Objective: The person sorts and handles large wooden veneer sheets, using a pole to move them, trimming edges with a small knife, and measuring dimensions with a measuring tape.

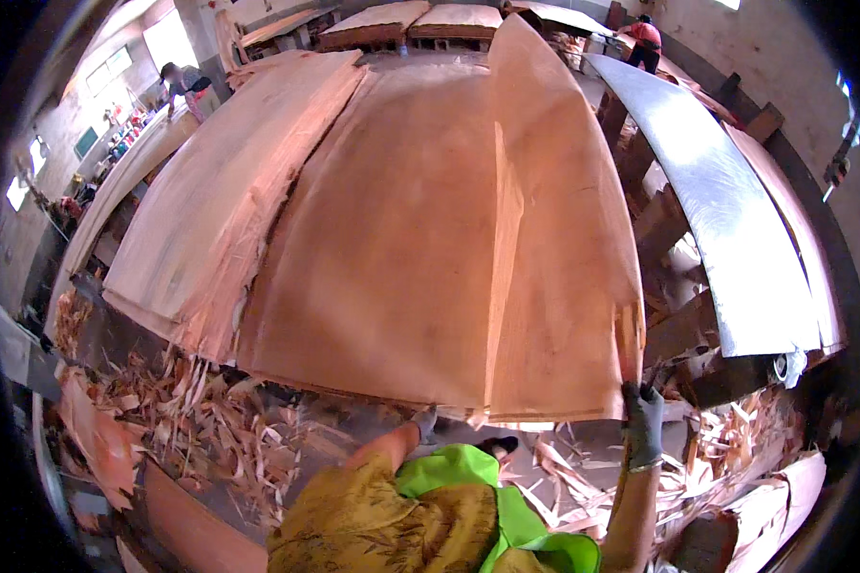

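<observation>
A wide stack of reddish-brown wood veneer sheets point(382, 239) lies in front of me. On its right part a veneer sheet point(564, 220) has a raised, bent fold running lengthwise from the near edge to the far end. My right hand point(643, 425), in a grey glove, is closed on the near right corner of that sheet. Also gloved in grey, my left hand point(424, 423) is at the near edge of the stack, left of the fold. Its fingers are too small and partly hidden to show whether they grip.
A paler veneer stack point(229, 181) stands to the left. On the right, a shiny grey sheet point(726, 201) rests on wooden supports point(661, 224). Veneer scraps point(220, 430) litter the floor by my feet. Two people work farther off, one left point(189, 86), one right point(645, 40).
</observation>
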Available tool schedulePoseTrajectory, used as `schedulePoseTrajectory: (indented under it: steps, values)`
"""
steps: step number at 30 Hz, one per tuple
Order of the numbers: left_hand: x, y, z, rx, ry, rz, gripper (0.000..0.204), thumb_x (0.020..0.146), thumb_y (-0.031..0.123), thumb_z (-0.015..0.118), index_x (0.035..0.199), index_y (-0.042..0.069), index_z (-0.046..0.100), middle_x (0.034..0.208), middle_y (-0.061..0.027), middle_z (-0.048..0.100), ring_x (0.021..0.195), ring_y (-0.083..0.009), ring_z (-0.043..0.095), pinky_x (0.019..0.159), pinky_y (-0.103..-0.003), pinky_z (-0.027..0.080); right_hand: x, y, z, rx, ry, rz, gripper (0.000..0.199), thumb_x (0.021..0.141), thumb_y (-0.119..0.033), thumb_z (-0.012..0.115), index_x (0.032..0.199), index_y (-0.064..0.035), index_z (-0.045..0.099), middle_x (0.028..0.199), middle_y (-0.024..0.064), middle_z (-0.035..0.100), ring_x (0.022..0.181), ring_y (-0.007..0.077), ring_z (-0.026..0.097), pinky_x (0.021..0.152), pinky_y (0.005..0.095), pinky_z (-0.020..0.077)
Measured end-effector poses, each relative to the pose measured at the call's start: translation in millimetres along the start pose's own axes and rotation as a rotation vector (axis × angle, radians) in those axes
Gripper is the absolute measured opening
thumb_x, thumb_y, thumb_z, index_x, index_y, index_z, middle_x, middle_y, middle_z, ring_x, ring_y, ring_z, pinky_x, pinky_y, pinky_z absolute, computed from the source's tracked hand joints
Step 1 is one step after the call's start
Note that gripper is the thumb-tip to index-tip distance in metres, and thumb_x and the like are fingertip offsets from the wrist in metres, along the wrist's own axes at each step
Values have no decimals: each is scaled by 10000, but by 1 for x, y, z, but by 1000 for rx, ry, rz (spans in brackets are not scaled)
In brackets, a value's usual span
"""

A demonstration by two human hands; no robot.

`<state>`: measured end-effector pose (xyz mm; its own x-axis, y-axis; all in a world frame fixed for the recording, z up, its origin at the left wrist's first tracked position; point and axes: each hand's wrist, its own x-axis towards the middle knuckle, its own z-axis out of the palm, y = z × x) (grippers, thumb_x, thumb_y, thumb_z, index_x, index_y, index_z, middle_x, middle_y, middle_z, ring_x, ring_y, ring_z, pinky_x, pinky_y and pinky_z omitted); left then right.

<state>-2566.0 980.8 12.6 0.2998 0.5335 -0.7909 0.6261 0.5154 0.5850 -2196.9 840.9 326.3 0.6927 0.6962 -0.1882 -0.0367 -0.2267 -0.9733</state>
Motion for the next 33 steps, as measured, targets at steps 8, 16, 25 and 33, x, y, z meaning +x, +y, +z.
schedulePoseTrajectory:
  steps: [8, 16, 25, 33]
  values:
    - [70, 109, 173, -487, -2, -326, 796, 803, 678, 282, 1336, 89, 233, 1281, -274, 386, 1082, -454, 476, 889, -523, 407, 84, -34, -196, 39, 82, -107, 213, 865, -198, 599, 973, -16, 623, 736, -9, 606, 577, 58, 522, 502, 208, 411]
    - [88, 252, 318, -1051, -14, -400, 995, 746, 807, 236, 1418, 82, 121, 1392, -306, 243, 1255, -473, 298, 1017, -533, 286, 182, -38, -422, -36, 198, -120, 148, 884, -168, 563, 940, -38, 605, 733, -16, 591, 574, 46, 508, 487, 206, 398]
    - [81, 423, 526, -1775, -153, 119, 863, 753, 737, 421, 1296, 68, 372, 1350, -145, 393, 1238, -335, 352, 989, -487, 349, 323, -66, -683, -459, 338, -154, 217, 807, -224, 693, 721, -70, 567, 618, -80, 436, 544, 39, 376, 474, 211, 296]
    - [176, 485, 569, -1775, 73, 520, 395, 844, 436, 552, 1120, 154, 578, 1048, -20, 635, 913, -187, 601, 726, -364, 522, 427, -51, -822, -254, 233, -185, 226, 833, -258, 652, 667, -142, 551, 493, -68, 457, 343, 45, 366, 314, 217, 255]
